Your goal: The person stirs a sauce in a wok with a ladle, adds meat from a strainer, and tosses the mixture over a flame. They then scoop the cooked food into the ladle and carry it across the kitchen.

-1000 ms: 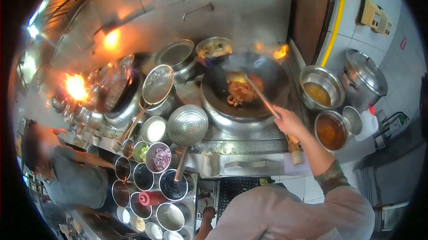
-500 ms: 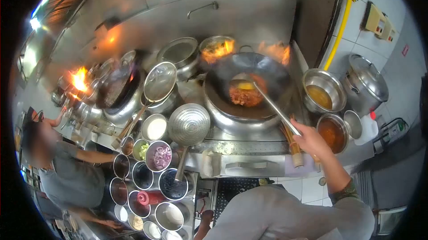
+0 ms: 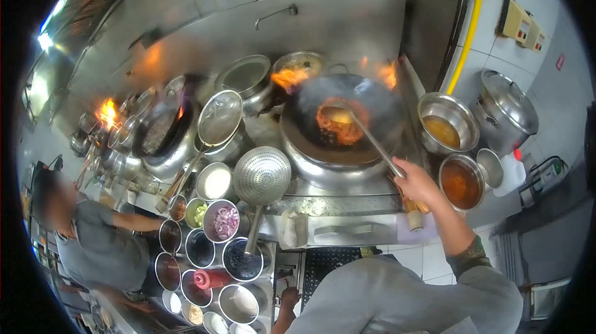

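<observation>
Silver metal shows along the long-handled ladle [image 3: 377, 141] clamped in the person's right hand [image 3: 417, 180], its bowl down in reddish-brown food [image 3: 340, 134] inside a wide, round black wok [image 3: 303, 132], ahead and left of that hand. The left hand [image 3: 289, 297] is low down, well apart from the right; whether it grips anything I cannot tell.

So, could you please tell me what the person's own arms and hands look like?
The right hand is bare, with no glove or watch visible. A plain grey sleeve covers that shoulder; just below it is a patterned band, perhaps a cuff or a tattoo, I cannot tell. The left hand also looks gloveless, though small and dim; no left sleeve edge shows.
</observation>
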{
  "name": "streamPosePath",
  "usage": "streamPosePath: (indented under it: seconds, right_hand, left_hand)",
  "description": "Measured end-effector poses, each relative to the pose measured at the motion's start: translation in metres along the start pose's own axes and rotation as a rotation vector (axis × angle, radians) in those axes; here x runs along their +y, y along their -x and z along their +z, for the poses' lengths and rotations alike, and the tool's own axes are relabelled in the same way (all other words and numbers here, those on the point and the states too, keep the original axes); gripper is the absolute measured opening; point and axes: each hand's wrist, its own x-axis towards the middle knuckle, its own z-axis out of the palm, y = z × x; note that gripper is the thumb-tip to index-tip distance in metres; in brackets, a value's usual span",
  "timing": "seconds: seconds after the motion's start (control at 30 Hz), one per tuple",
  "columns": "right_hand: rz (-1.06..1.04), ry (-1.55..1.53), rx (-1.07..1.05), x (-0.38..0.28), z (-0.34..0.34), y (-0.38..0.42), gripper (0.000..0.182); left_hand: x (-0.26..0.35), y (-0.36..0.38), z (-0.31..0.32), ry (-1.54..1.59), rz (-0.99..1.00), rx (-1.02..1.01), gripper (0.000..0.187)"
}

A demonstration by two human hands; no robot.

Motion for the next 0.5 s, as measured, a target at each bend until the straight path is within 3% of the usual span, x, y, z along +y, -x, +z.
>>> streamPosePath:
  seconds: [0.07,0.1,0.2,0.27,0.33,0.37,0.47,0.5]
  right_hand:
    - [0.102,-0.128,-0.077,-0.019,-0.007,0.001,0.055]
    - [0.107,-0.180,-0.093,-0.022,-0.005,0.003,0.055]
    - [0.117,-0.188,-0.139,-0.012,-0.003,-0.009,0.057]
    - [0.016,-0.045,-0.037,0.012,0.008,-0.022,0.060]
    - [-0.217,0.199,0.184,0.028,0.023,-0.043,0.061]
    - [-0.148,0.161,0.217,0.020,0.028,-0.045,0.062]
    - [-0.205,0.245,0.277,0.018,0.037,-0.058,0.059]
    - [-0.098,0.144,0.172,0.015,0.032,-0.052,0.061]
  left_hand:
    - [-0.004,0.007,0.006,-0.722,0.355,-0.148,0.026]
    - [-0.003,0.007,0.006,-0.700,0.308,-0.250,0.027]
    - [-0.005,0.021,0.015,-0.517,0.265,-0.070,0.026]
    - [-0.005,0.028,0.011,0.592,-0.227,-0.277,0.024]
    - [-0.005,0.023,0.012,1.055,-0.466,-0.310,0.021]
    - [-0.005,0.022,0.011,0.956,-0.457,-0.263,0.019]
    - [0.003,0.026,0.016,0.649,-0.430,-0.161,0.016]
    - [0.005,0.033,0.019,0.541,-0.421,-0.137,0.015]
